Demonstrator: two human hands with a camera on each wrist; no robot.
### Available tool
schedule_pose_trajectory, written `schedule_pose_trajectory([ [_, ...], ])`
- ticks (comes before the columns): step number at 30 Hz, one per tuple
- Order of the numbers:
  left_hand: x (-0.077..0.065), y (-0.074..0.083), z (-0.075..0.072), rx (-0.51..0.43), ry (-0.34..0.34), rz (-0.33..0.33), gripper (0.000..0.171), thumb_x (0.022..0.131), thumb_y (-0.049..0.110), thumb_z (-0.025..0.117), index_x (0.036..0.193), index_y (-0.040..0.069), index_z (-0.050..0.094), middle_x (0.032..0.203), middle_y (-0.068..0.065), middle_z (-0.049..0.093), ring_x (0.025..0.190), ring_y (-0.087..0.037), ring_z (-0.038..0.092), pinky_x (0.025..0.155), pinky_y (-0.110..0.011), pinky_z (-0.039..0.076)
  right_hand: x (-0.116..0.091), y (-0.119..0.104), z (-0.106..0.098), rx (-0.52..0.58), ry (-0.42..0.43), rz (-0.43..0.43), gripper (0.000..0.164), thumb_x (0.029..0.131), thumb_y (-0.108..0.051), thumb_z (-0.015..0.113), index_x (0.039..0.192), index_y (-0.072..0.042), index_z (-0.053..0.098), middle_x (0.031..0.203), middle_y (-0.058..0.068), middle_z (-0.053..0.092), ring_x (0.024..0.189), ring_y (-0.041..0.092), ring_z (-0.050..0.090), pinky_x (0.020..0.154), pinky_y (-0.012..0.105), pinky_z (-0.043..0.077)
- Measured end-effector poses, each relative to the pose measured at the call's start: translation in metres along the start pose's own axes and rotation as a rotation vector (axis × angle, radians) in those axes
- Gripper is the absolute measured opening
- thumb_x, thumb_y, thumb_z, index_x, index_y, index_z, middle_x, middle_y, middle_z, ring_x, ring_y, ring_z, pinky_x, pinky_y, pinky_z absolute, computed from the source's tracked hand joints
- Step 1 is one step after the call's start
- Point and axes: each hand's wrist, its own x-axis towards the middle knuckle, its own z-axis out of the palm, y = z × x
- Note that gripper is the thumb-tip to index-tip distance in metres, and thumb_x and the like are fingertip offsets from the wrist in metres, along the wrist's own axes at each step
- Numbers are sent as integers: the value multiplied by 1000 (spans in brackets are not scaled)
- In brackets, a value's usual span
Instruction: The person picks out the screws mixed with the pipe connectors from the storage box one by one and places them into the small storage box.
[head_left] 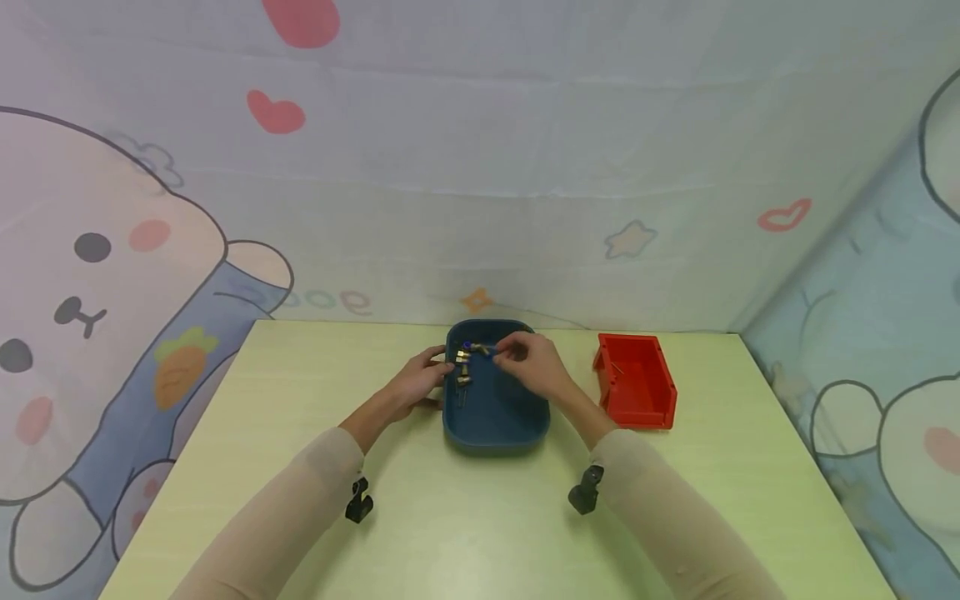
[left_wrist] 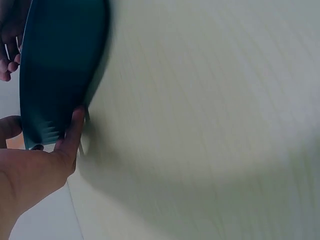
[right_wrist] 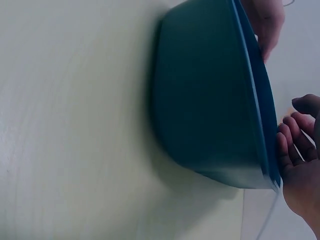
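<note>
A dark blue tub (head_left: 497, 429) stands on the table with small brass fittings (head_left: 462, 357) along its left side, some with blue ends. My left hand (head_left: 416, 379) grips the tub's left wall, thumb over the rim and fingers outside; the left wrist view shows a finger (left_wrist: 75, 127) lying along the outer wall. Over the tub's far right part, my right hand (head_left: 534, 362) reaches in, thumb and forefinger bent toward each other. Their tips are right at a brass fitting (head_left: 480, 348) with a blue end; I cannot tell whether they pinch it.
A red open-front bin (head_left: 637, 383) stands to the right of the tub, with a small thin piece (head_left: 617, 367) at its left side. Behind the pale table (head_left: 315, 358) hangs a printed cloth (head_left: 480, 150). Both wrists carry small black cameras.
</note>
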Motion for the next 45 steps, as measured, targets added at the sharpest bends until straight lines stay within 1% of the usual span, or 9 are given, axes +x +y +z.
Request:
schedule_pose_trajectory([
  [6,2,-2,1,-2,-4,61,62,113,16,48,169,17,24,164,-21,38,147,-41,46,84,-44,60,-1,-2,9,9,3,-7,20,97,-12,77,112,1,76,96,7,74,85,19,69,78,34,58],
  [10,3,-3,1,-11,-16,59,62,113,16,48,170,18,23,165,-21,36,148,-42,44,87,-47,59,-2,-6,16,9,12,-3,19,98,-12,77,113,0,75,98,6,74,87,18,69,80,34,58],
  [17,3,-4,-1,-35,-43,46,62,114,18,46,170,21,21,167,-21,33,152,-42,38,102,-59,53,1,-15,28,41,31,-19,21,97,-11,78,114,1,74,105,10,74,94,22,71,86,38,60],
  [20,4,-5,-2,-44,-55,43,62,114,19,46,170,22,20,168,-20,32,153,-41,36,104,-60,51,2,-15,34,47,43,-8,21,96,-11,79,114,1,74,106,9,73,94,21,71,86,37,60],
  [28,3,-7,-5,-83,-81,43,63,114,18,47,171,22,19,169,-21,27,154,-41,33,106,-62,50,4,-12,48,-2,35,48,19,95,-8,80,111,0,75,100,7,74,90,19,70,83,35,60],
  [32,3,-7,-3,-79,-74,38,63,114,19,46,171,22,19,169,-21,28,154,-42,33,106,-61,50,3,-7,54,-30,76,42,17,93,-8,81,108,0,77,96,7,74,87,19,70,82,34,60],
  [37,2,-7,-2,-83,-58,32,62,114,19,48,170,23,21,169,-20,29,154,-40,34,105,-60,51,3,0,59,-18,114,35,15,92,-7,81,104,1,77,93,7,75,85,18,69,80,34,59],
  [40,3,-7,-2,-83,-56,33,62,114,19,48,170,23,22,169,-20,30,154,-40,34,103,-59,52,4,3,61,-21,108,35,15,92,-7,81,104,1,77,92,7,75,84,18,69,80,33,59],
  [45,4,-8,-2,-90,-57,32,62,113,19,49,170,23,23,168,-20,32,154,-40,36,103,-58,53,5,4,63,-69,71,42,11,91,-8,82,99,-3,78,88,5,75,81,16,68,76,32,58],
])
